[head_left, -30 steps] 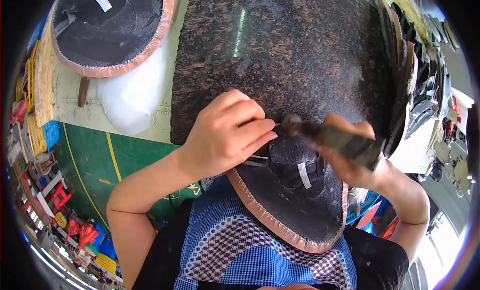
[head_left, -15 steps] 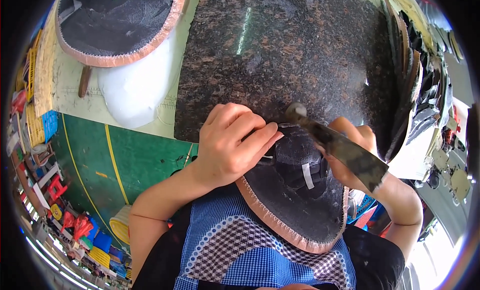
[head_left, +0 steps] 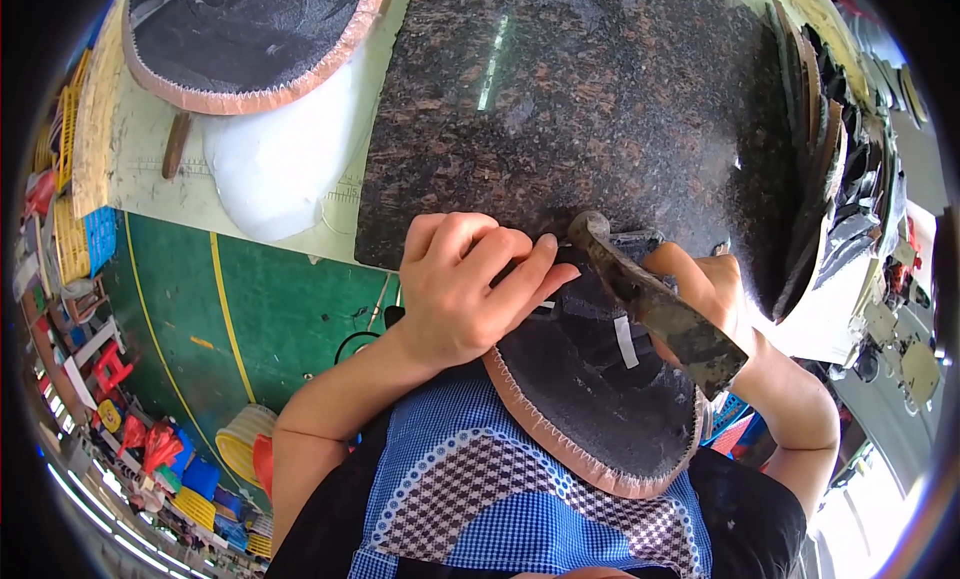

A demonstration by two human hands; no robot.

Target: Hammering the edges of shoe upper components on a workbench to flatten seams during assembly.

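Observation:
A black panel (head_left: 590, 404) with a pinkish-tan, zigzag-stitched border leans from my lap onto the near edge of a dark speckled stone slab (head_left: 560, 109). A small white strip lies on it. My left hand (head_left: 465, 289) pinches the panel's far edge between bent fingers, its fingertips close to the hammer's round face. My right hand (head_left: 705, 289) is closed around a metal hammer (head_left: 665, 309), whose broad flat end points back toward me. The round face rests at or just above the panel's edge; contact is unclear. The hammer partly covers my right fingers.
On the pale table to the left lies a similar black panel (head_left: 255, 49) atop a white rounded form (head_left: 275, 174), beside a brown wooden handle (head_left: 176, 147). A stack of dark pieces (head_left: 815, 169) stands along the slab's right side. Below is a green floor (head_left: 180, 299).
The hammer has swung down, from blurred above the panel to its edge beside my left fingertips. My left hand keeps its place, and the view has shifted slightly.

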